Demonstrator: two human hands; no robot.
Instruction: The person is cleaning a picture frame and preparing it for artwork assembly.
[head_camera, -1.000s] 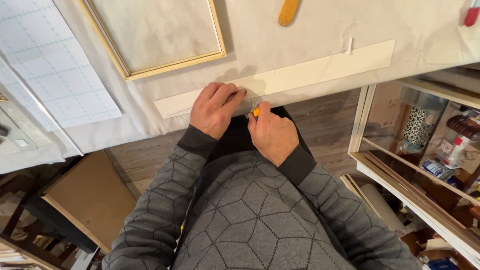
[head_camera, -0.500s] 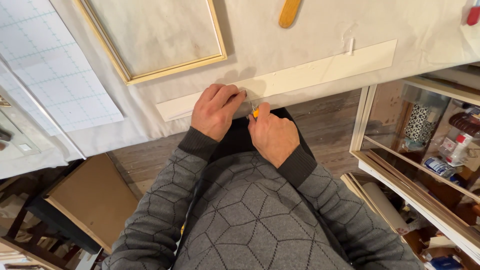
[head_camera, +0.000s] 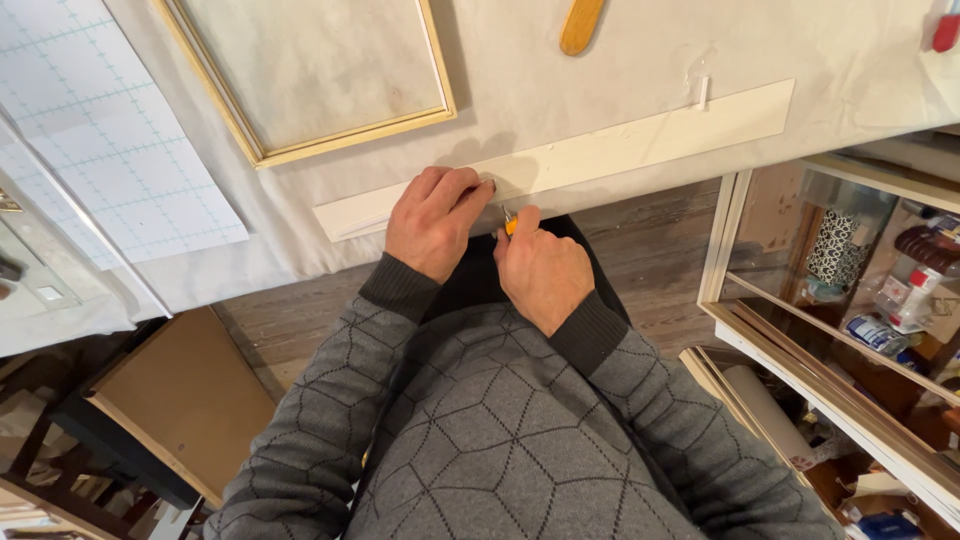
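A long white strip (head_camera: 640, 142) lies along the near edge of the cloth-covered table (head_camera: 560, 90). My left hand (head_camera: 432, 218) presses down on the strip near its left end, fingers bent. My right hand (head_camera: 540, 275) sits just beside it, closed around a small orange-handled knife (head_camera: 509, 222) whose tip meets the strip's lower edge. Both grey sleeves run down toward me.
A wooden frame (head_camera: 330, 140) lies above the hands. A gridded cutting mat (head_camera: 90, 130) is at left. A wooden stick (head_camera: 582, 25) lies at the top, a red object (head_camera: 946, 30) at top right. A glass-doored cabinet (head_camera: 850, 300) with bottles stands at right, a brown board (head_camera: 190, 400) below left.
Both hands stay at the same spot on the strip; the right hand with the knife has shifted very slightly. The view barely moved.
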